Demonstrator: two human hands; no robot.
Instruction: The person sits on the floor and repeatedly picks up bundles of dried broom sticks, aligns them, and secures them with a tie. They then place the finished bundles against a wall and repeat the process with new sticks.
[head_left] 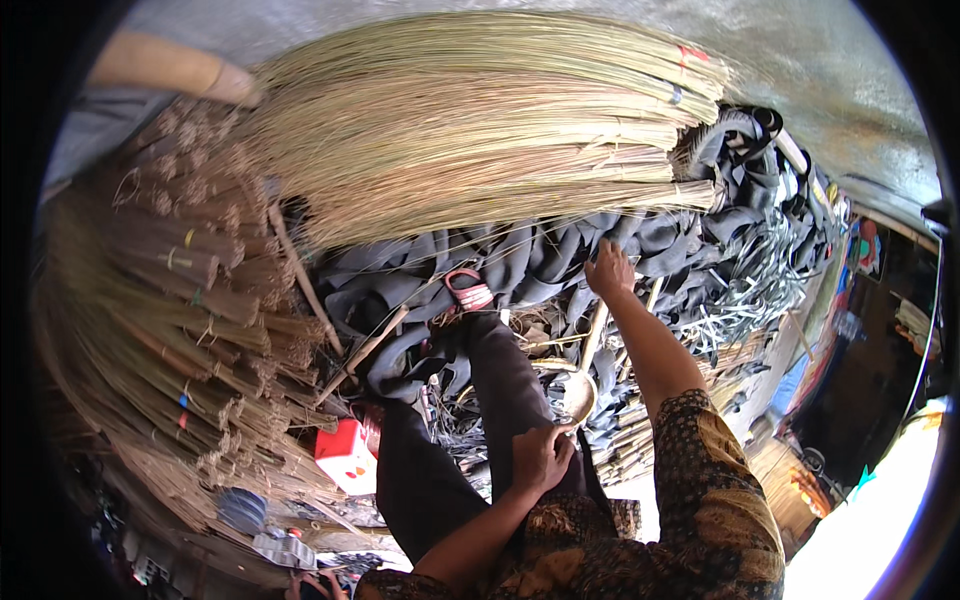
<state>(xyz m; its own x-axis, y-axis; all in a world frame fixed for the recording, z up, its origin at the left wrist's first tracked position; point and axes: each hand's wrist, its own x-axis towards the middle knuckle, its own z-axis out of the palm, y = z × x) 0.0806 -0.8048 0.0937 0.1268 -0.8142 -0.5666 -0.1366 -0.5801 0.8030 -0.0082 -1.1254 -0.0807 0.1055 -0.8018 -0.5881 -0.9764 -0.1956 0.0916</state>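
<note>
My right hand is stretched forward over a heap of black rubber-like strips. Its thumb and fingers look apart, with the fingertips at the strips. My left hand is curled above my thigh, close to my lap. Whatever it holds, if anything, is hidden by the fingers. Just beyond its knuckles lies a round, pale, shallow piece with a light wooden stick running up from it; I cannot tell whether the hand touches it. A red-and-white strapped sandal shows at the end of my outstretched leg.
Long bundles of pale grass stalks lie across the far side. More tied brown bundles are piled at left. A red-and-white box stands beside my leg. Thin shiny strips spread at right. Another person's arm enters at upper left.
</note>
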